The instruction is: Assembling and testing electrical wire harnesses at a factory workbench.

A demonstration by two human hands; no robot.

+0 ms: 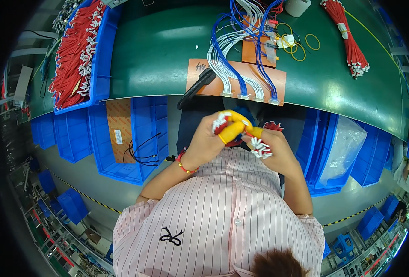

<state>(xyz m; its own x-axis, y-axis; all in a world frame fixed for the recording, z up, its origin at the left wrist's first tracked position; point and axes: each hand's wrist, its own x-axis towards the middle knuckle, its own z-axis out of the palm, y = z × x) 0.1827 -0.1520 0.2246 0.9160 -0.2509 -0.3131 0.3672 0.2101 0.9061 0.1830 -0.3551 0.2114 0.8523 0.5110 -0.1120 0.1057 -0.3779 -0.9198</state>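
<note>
Both hands meet in front of my shirt, just below the table's front edge, with yellow finger cots on some fingers. My left hand (pixel 204 141) is closed around a cluster of red wires with white connectors (pixel 219 122). A second cluster of red wires with white connectors (pixel 260 147) sticks out of my closed right hand (pixel 282 150). The fingertips of both hands come together at the middle, and what they pinch there is too small to make out. More red wire shows behind the right hand, partly hidden.
A blue bin (pixel 105 55) full of red wires stands on the green table (pixel 158 51) at left. White and blue cables (pixel 223 60) end on an orange board (pixel 197 69). Yellow rings (pixel 312 41) and a tied red wire bundle (pixel 343 34) lie right. Blue crates (pixel 107 164) sit below.
</note>
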